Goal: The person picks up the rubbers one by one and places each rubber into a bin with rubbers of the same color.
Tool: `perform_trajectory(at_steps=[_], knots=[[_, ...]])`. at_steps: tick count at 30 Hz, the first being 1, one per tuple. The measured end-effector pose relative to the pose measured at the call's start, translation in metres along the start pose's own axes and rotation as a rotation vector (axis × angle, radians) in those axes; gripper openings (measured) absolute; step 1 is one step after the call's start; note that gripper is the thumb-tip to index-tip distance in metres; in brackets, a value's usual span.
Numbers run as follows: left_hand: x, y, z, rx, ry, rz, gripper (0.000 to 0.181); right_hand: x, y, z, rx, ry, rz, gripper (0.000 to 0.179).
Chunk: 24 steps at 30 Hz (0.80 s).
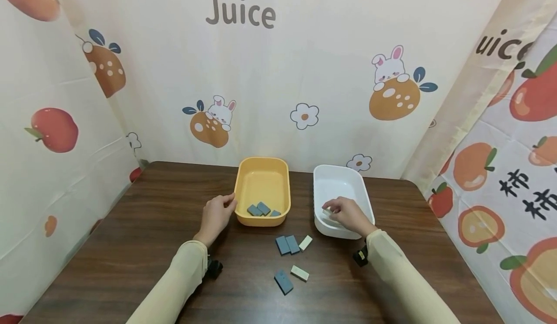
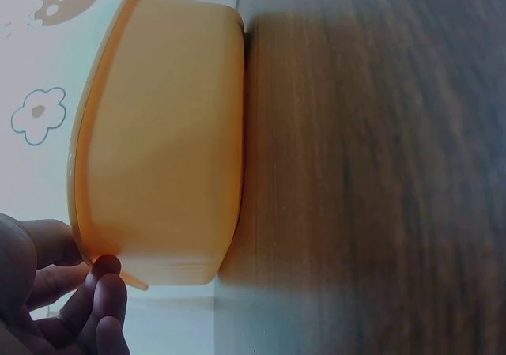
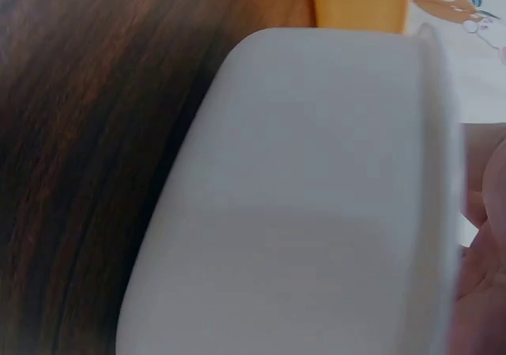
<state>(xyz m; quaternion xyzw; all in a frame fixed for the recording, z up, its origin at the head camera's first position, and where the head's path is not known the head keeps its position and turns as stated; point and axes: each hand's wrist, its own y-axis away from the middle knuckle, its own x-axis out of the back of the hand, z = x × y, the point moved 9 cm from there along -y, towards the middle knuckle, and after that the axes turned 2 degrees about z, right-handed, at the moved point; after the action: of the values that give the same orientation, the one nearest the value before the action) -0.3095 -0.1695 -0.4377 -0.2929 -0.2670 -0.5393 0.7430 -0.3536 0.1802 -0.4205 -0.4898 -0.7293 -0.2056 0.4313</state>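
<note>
Your right hand point(image 1: 348, 213) is over the glossy white plastic tub point(image 1: 341, 173), fingers curled, pinching a small cream oblong block point(image 1: 327, 211) at the fingertips, inside the rim. The fingers hide much of it, so you cannot tell its full long axis; the visible edge slants from far left to near right. Your left hand point(image 1: 216, 216) curls its thumb and fingers on the rim of the smooth yellow plastic tub point(image 1: 261, 221), at its left side, with only a slim gap between them. That tub is a rounded rectangle, its long side pointing away from you, and three matte blue-grey slabs point(image 1: 263, 208) lie at its near end.

On the dark wood-grain table point(image 1: 174, 208), two flat blue-grey rectangular blocks point(image 1: 287, 244) lie together, beside a cream bar point(image 1: 306, 243) angled far right. Nearer you, a second cream bar point(image 1: 300, 273) and a lone blue-grey block point(image 1: 284, 282) both slant from far left to near right, plain-faced and straight-edged.
</note>
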Motion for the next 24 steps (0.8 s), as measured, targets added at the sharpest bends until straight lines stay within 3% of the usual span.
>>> perform_trajectory(at_steps=[12,24], knots=[[-0.001,-0.001,0.002,-0.004,0.010,0.001,0.034,-0.023,-0.014,0.023,-0.142,0.017,-0.100,0.027],[-0.001,-0.001,-0.001,0.010,0.007,-0.002,0.034,-0.029,-0.019,0.029,-0.134,0.014,-0.120,0.026]])
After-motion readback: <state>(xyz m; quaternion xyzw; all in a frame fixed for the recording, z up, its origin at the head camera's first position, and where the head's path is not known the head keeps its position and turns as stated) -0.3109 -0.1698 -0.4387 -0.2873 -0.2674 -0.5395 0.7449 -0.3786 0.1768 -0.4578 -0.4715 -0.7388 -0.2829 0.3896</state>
